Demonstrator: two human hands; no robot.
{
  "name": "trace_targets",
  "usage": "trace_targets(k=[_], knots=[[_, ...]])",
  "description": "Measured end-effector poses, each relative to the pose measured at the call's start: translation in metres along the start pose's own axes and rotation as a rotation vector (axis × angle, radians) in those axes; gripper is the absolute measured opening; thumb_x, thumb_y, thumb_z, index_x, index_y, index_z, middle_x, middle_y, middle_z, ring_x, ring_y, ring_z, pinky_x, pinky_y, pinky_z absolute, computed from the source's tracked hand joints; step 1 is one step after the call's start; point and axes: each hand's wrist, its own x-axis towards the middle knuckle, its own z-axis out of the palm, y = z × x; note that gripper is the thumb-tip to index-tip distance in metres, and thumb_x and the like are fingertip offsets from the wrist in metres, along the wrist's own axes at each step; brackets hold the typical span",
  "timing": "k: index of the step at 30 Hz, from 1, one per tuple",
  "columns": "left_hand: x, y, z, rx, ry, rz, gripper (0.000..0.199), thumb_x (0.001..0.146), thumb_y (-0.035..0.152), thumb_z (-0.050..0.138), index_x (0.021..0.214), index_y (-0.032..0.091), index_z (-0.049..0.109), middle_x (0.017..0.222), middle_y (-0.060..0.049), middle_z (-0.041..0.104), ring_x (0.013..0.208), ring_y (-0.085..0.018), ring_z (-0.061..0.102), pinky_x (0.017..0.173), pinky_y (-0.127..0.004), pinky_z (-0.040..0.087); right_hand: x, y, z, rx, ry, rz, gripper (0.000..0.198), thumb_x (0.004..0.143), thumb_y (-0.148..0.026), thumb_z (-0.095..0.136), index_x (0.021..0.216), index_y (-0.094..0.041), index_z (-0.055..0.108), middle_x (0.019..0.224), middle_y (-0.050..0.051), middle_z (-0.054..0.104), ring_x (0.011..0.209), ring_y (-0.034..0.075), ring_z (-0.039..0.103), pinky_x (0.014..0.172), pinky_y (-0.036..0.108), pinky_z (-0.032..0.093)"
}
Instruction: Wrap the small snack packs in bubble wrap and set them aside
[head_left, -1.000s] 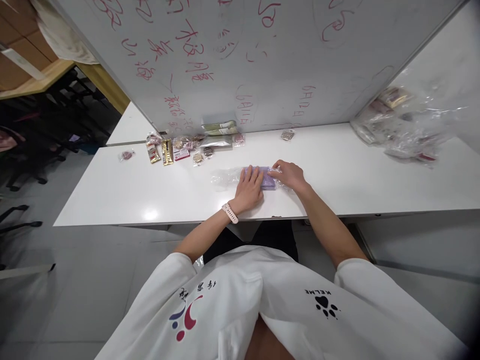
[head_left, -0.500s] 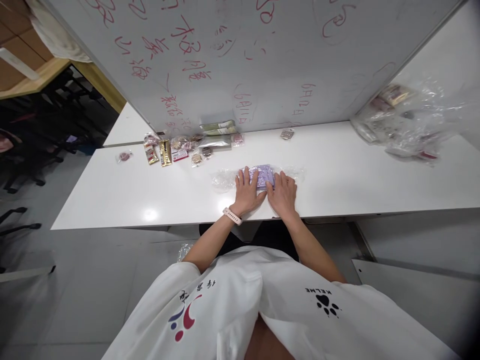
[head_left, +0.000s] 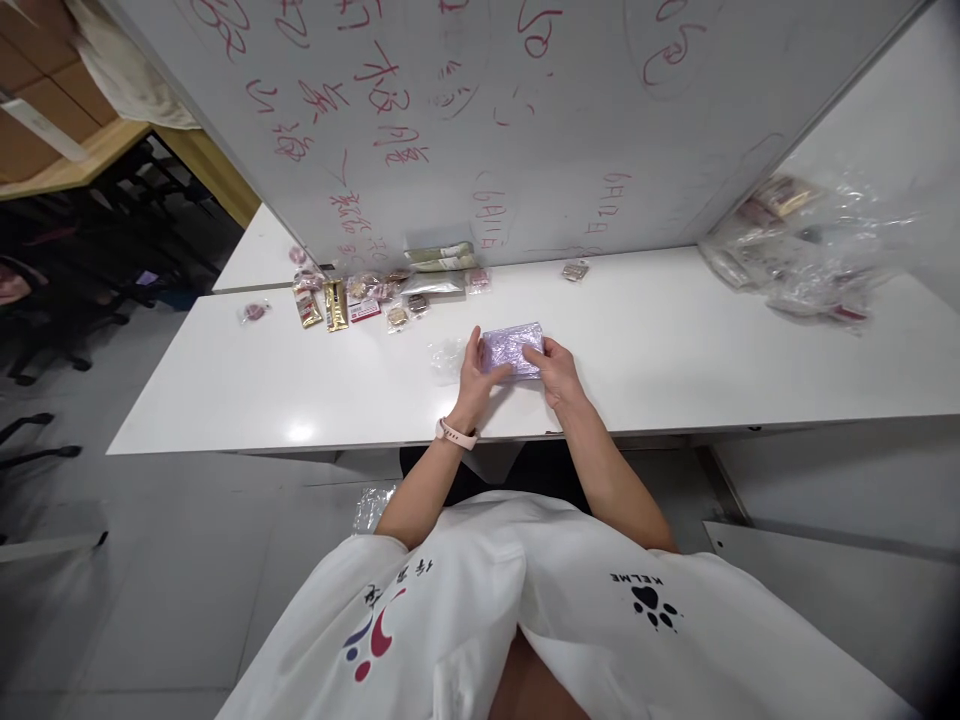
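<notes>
Between my two hands is a flat purple box point(head_left: 512, 350) covered in clear plastic wrap, held just over the near part of the white table. My left hand point(head_left: 480, 378), with a pale pink band on its wrist, grips the left end, its thumb along the near edge. On the right end my right hand point(head_left: 559, 368) has its thumb on top and its fingers tucked behind. A loose flap of clear wrap point(head_left: 445, 360) sticks out to the left of the box. The underside of the box is hidden.
Small packaged snacks point(head_left: 396, 317) and a gold sachet point(head_left: 335, 305) lie along the foot of the whiteboard point(head_left: 525, 150). One wrapped piece point(head_left: 575, 270) lies farther right. A crumpled clear bag point(head_left: 817, 250) with packets inside stands at the table's right.
Both hands were laid flat over the box and the spread wrap. Now they grip its ends and hold it up; the wrap on the right side no longer lies stretched across the table.
</notes>
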Motion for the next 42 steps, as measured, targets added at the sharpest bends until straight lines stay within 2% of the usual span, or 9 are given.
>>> trace_targets(k=[4, 11, 18, 23, 27, 32, 36, 38, 42], knots=[[-0.006, 0.005, -0.003, -0.174, 0.037, 0.016, 0.082, 0.079, 0.03, 0.075, 0.15, 0.037, 0.033, 0.165, -0.004, 0.022, 0.152, -0.027, 0.026, 0.12, -0.046, 0.031, -0.011, -0.001, -0.004, 0.121, -0.008, 0.026, 0.045, 0.054, -0.042, 0.087, 0.087, -0.021, 0.065, 0.085, -0.001, 0.069, 0.08, 0.017, 0.063, 0.079, 0.034, 0.052], [-0.027, 0.032, 0.018, 0.049, 0.173, 0.151, 0.082, 0.076, 0.044, 0.08, 0.148, 0.033, 0.042, 0.16, -0.003, 0.035, 0.151, -0.028, 0.027, 0.123, -0.042, 0.026, -0.038, -0.003, -0.008, 0.259, -0.085, -0.076, 0.042, 0.063, -0.047, 0.085, 0.094, -0.026, 0.066, 0.098, 0.0, 0.073, 0.095, 0.02, 0.067, 0.088, 0.037, 0.055], [-0.039, 0.046, 0.034, -0.267, -0.022, -0.055, 0.052, 0.074, 0.046, 0.081, 0.117, 0.019, 0.067, 0.116, -0.007, 0.072, 0.109, -0.022, 0.066, 0.102, -0.038, 0.049, -0.047, -0.017, -0.015, 0.032, -0.159, -0.159, 0.051, 0.071, -0.063, 0.074, 0.104, -0.025, 0.064, 0.112, 0.006, 0.072, 0.106, 0.027, 0.067, 0.093, 0.046, 0.055], [-0.035, 0.052, 0.026, -0.353, -0.001, -0.098, 0.044, 0.068, 0.044, 0.086, 0.1, 0.019, 0.069, 0.094, -0.002, 0.073, 0.087, -0.016, 0.067, 0.087, -0.032, 0.052, -0.054, -0.026, -0.032, -0.17, -0.177, -0.178, 0.071, 0.071, -0.067, 0.075, 0.127, -0.027, 0.059, 0.125, 0.007, 0.067, 0.119, 0.027, 0.06, 0.097, 0.043, 0.053], [-0.031, 0.049, 0.027, -0.301, -0.152, -0.173, 0.044, 0.072, 0.042, 0.084, 0.104, 0.017, 0.067, 0.096, -0.004, 0.072, 0.085, -0.017, 0.066, 0.082, -0.031, 0.052, -0.068, -0.022, -0.049, -0.176, -0.331, -0.078, 0.058, 0.076, -0.062, 0.073, 0.116, -0.021, 0.07, 0.112, 0.008, 0.072, 0.104, 0.026, 0.067, 0.091, 0.042, 0.055], [-0.03, 0.029, 0.029, 0.19, -0.116, -0.083, 0.052, 0.084, 0.043, 0.072, 0.128, 0.019, 0.057, 0.12, -0.012, 0.065, 0.108, -0.023, 0.062, 0.092, -0.038, 0.051, -0.049, -0.005, -0.082, -0.184, 0.062, -0.122, 0.046, 0.069, -0.054, 0.08, 0.094, -0.016, 0.072, 0.089, 0.006, 0.074, 0.082, 0.021, 0.067, 0.077, 0.036, 0.056], [-0.041, 0.012, 0.012, 0.606, -0.049, 0.055, 0.048, 0.095, 0.04, 0.056, 0.139, 0.021, 0.048, 0.138, -0.015, 0.054, 0.129, -0.027, 0.051, 0.106, -0.048, 0.044, 0.005, -0.022, -0.152, -0.119, 0.626, -0.259, 0.037, 0.078, -0.049, 0.069, 0.093, -0.017, 0.063, 0.088, 0.005, 0.07, 0.077, 0.016, 0.065, 0.07, 0.032, 0.055], [-0.047, 0.006, 0.002, 0.774, -0.039, 0.175, 0.043, 0.097, 0.037, 0.052, 0.136, 0.02, 0.05, 0.14, -0.015, 0.054, 0.134, -0.029, 0.047, 0.11, -0.052, 0.04, 0.032, -0.04, -0.193, -0.312, 0.848, -0.321, 0.025, 0.09, -0.04, 0.05, 0.098, -0.018, 0.058, 0.09, 0.004, 0.067, 0.075, 0.014, 0.062, 0.068, 0.029, 0.053], [-0.054, -0.002, -0.009, 1.005, -0.045, 0.342, 0.036, 0.099, 0.032, 0.049, 0.132, 0.019, 0.054, 0.143, -0.014, 0.054, 0.138, -0.031, 0.043, 0.112, -0.056, 0.038, 0.07, -0.069, -0.248, -0.567, 0.899, -0.299, 0.02, 0.091, -0.029, 0.039, 0.085, -0.018, 0.054, 0.077, 0.005, 0.061, 0.073, 0.016, 0.055, 0.07, 0.034, 0.048]])
